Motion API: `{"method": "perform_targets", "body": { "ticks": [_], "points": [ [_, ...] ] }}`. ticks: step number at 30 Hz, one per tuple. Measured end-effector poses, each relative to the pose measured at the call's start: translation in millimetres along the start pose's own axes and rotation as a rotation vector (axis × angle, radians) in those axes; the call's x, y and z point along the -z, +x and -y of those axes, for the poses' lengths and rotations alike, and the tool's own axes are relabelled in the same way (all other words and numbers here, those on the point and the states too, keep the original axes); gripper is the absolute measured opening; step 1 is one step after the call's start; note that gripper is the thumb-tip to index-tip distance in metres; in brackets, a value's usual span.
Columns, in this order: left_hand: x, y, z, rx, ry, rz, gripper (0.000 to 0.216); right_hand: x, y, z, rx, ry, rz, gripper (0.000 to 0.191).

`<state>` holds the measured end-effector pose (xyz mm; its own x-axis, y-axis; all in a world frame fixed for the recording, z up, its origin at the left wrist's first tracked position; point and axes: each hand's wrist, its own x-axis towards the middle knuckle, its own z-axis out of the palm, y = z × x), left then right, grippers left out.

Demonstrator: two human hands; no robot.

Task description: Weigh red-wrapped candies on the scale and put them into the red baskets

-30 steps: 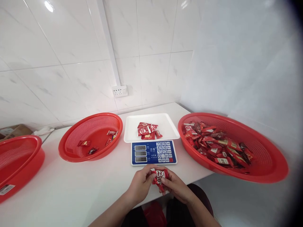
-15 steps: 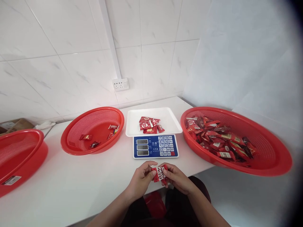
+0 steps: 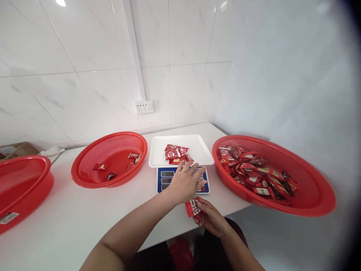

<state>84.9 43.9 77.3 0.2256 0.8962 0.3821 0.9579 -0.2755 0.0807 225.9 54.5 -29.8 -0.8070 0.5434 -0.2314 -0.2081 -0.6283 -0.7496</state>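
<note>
My right hand (image 3: 212, 217) grips a small red packet (image 3: 193, 207) with a white panel and dark characters, just over the table's front edge. My left hand (image 3: 187, 181) is stretched out above the keypad of the digital scale (image 3: 167, 174), fingers spread and holding nothing; it hides most of the keys. Its fingertips are near the white weighing tray (image 3: 158, 152). On that tray lies a small heap of red wrapped snacks (image 3: 172, 153).
At right stands a red basket (image 3: 313, 195) heaped with wrapped snacks. A red basket (image 3: 81, 165) at left holds a few packets. Another red basket (image 3: 31, 188) is at the far left. A power socket (image 3: 144, 107) is on the tiled wall.
My left hand has let go of the red packet and moved up and forward over the scale, its fingers opening. The packet stays in my right hand. The view has tilted slightly upward.
</note>
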Motion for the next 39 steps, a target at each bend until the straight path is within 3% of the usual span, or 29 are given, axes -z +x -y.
{"method": "perform_targets", "body": {
  "ticks": [6,10,14,18,20,23,27,34,39],
  "points": [
    [-15.8,22.5,14.2,0.073,0.056,0.023,0.048,-1.1,-0.6,-0.6,0.011,0.022,-0.016,0.03],
    [-11.0,20.9,18.6,0.109,0.058,0.002,0.045,-1.4,-0.7,0.4,0.008,0.013,0.011,0.029],
    [5.8,-0.1,9.8,0.079,-0.071,-0.04,0.04,-0.1,-0.7,0.6,0.002,0.006,0.011,0.03],
    [16.6,-43.6,-8.0,0.049,-0.352,-0.041,0.033,1.3,-1.1,0.9,0.008,-0.012,0.035,0.029],
    [13.9,-66.5,-14.3,0.117,-0.457,-0.035,0.032,1.0,-1.3,1.8,-0.001,-0.02,0.051,0.028],
    [1.8,-92.2,-17.8,0.34,-0.546,-0.004,0.038,-1.9,-1.0,3.9,-0.024,-0.059,0.081,0.028],
    [-13.1,-106.4,-17.8,0.609,-0.771,0.124,0.034,-8.9,0.5,5.4,-0.035,-0.186,0.133,0.028],
    [-20.3,-109.1,-16.1,0.743,-1.114,0.062,0.028,-17.3,0.7,4.7,0.037,-0.406,0.113,0.031],
    [-18.8,-110.4,-14.5,0.714,-1.181,0.034,0.027,-18.7,0.1,4.7,0.024,-0.481,0.089,0.035]
  ]
}}
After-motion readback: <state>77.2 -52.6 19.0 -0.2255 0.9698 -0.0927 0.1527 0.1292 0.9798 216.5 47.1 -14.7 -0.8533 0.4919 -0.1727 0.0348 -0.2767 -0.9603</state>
